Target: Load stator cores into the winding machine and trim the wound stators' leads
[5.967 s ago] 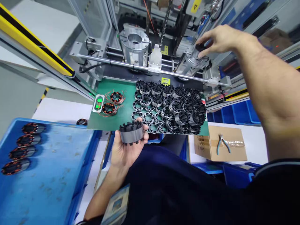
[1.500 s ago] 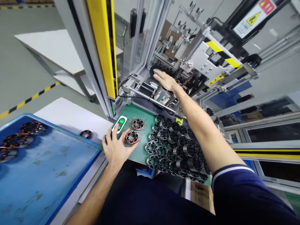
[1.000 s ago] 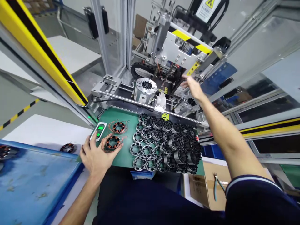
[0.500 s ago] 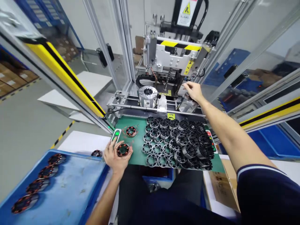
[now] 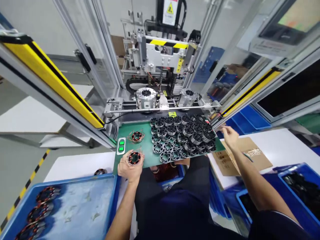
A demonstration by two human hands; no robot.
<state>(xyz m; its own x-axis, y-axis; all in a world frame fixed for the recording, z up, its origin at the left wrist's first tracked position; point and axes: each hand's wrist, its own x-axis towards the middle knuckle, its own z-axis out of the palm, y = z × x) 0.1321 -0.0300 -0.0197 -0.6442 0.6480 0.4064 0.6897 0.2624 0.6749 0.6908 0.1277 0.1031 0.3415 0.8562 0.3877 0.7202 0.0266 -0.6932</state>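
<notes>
My left hand (image 5: 130, 167) is closed around a wound stator (image 5: 134, 158) with copper coils, at the front left of the green work surface (image 5: 147, 153). Just behind it lies a second copper-wound stator (image 5: 137, 136) with loose wire ends. My right hand (image 5: 230, 136) is off the right side of that surface, above a cardboard box (image 5: 252, 153). Its fingers are loosely bent, and I see nothing in them. Between my hands, black-and-silver stator cores (image 5: 175, 141) stand in rows, stacked higher toward the right.
Behind the cores, the machine has a left round metal fixture (image 5: 146, 98) and a right one (image 5: 186, 98), each with a black toothed part on top. Yellow-edged posts (image 5: 62, 83) flank the opening. A blue tray (image 5: 82, 200) at left holds several wound stators. Green buttons (image 5: 121, 146) sit at the left edge.
My right hand has left the right fixture and moved right and toward me, past the edge of the work surface. My left hand still holds the stator. The view has turned to the right.
</notes>
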